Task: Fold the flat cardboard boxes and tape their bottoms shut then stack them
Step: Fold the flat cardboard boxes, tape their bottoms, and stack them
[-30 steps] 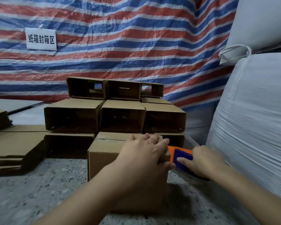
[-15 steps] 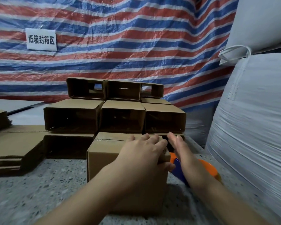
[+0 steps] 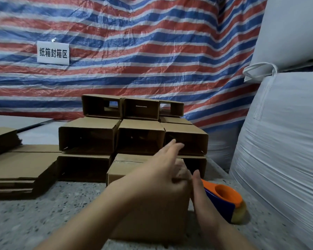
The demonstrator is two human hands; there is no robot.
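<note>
A folded cardboard box (image 3: pixel 122 171) stands on the speckled table in front of me. My left hand (image 3: pixel 163 168) lies across its top with the fingers stretched forward and apart, thumb at the right edge. My right hand (image 3: pixel 200 193) is flat against the box's right side, fingers straight. An orange and blue tape dispenser (image 3: pixel 224 198) lies on the table just right of that hand, held by nobody. Behind the box is a stack of folded boxes (image 3: pixel 89 138), open ends facing me, in three tiers.
Piles of flat cardboard (image 3: pixel 16 168) lie at the left on the speckled table (image 3: pixel 34 213). Big white sacks (image 3: pixel 282 141) wall off the right side. A red, white and blue striped tarp (image 3: pixel 143 51) with a white sign (image 3: pixel 52 53) hangs behind.
My right hand let go of the tape dispenser, which now lies on the table, and came against the box's right side. My left hand's fingers stretched forward over the box top.
</note>
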